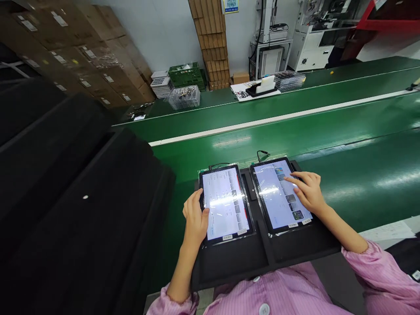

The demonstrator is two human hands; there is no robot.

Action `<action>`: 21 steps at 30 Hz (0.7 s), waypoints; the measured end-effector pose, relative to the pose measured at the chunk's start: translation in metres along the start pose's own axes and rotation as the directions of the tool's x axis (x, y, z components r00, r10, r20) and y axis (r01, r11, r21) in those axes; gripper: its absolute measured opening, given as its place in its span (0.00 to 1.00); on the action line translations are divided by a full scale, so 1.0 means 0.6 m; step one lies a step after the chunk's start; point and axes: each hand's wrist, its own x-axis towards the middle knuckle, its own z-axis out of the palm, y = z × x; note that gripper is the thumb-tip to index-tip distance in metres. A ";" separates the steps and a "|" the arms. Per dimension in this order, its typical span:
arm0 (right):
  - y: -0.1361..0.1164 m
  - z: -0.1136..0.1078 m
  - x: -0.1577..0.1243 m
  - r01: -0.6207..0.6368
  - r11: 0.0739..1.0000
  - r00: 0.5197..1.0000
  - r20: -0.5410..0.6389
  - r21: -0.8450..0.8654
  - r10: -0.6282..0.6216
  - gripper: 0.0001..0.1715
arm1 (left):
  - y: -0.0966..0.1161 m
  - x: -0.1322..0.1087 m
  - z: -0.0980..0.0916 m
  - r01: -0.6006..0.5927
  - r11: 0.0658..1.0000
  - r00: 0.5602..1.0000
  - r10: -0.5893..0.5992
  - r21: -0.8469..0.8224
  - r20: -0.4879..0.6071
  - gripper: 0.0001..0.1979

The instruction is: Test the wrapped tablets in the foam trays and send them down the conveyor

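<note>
Two tablets with lit screens lie side by side in a black foam tray, both in clear film with white labels along the near edge. My left hand holds the left edge of the left tablet, its thumb at the screen's border and its fingers bent along the side. Over the right tablet is my right hand, fingers apart, with the index fingertip at a row of small pictures on the screen. A short black cable is at the far edge of the right tablet.
Black foam blocks are piled high at my left. Beyond the tray runs a green conveyor surface with a white rail. Farther back stand clear trays, a green crate and stacked cardboard boxes. Papers lie at right.
</note>
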 end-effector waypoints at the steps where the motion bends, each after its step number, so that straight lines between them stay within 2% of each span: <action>1: -0.004 0.001 0.002 0.081 0.997 0.996 0.040 -0.011 -0.080 0.26 | 0.001 -0.001 0.000 0.013 1.000 1.000 -0.013 0.005 0.011 0.36; 3: -0.008 0.002 0.005 0.174 0.984 0.980 0.102 -0.038 -0.169 0.24 | 0.003 0.000 0.001 0.048 0.999 0.998 -0.048 0.018 0.038 0.35; 4: -0.008 0.003 0.005 0.167 0.985 0.980 0.114 -0.053 -0.160 0.24 | 0.004 0.000 0.001 0.074 0.997 0.996 -0.076 0.026 0.049 0.33; 6: -0.004 0.002 0.003 0.058 0.994 0.995 0.082 -0.087 -0.051 0.26 | 0.006 0.004 0.004 0.151 0.988 0.986 -0.154 0.038 0.068 0.30; 8: 0.004 0.000 -0.002 -0.078 0.991 0.997 -0.003 -0.106 0.078 0.30 | 0.006 0.010 0.006 0.241 0.970 0.967 -0.242 0.021 0.085 0.29; 10: 0.008 -0.003 -0.007 -0.123 0.988 0.991 -0.061 -0.097 0.117 0.31 | 0.005 0.018 0.008 0.329 0.944 0.940 -0.323 -0.036 0.114 0.30; 12: 0.004 -0.004 -0.008 -0.057 0.996 0.998 -0.037 -0.069 0.055 0.29 | 0.004 0.023 0.008 0.409 0.908 0.906 -0.392 -0.087 0.159 0.33; 14: -0.005 -0.002 -0.006 0.048 0.998 0.997 0.058 -0.041 -0.046 0.27 | 0.004 0.026 0.007 0.452 0.887 0.882 -0.429 -0.094 0.195 0.36; 18: -0.023 0.007 0.002 0.187 0.982 0.954 0.242 -0.016 -0.178 0.26 | 0.007 0.026 0.005 0.420 0.906 0.894 -0.400 -0.063 0.200 0.39; 21: -0.027 0.011 0.003 0.252 0.968 0.924 0.295 0.003 -0.242 0.26 | 0.008 0.024 0.006 0.381 0.923 0.909 -0.365 -0.052 0.201 0.40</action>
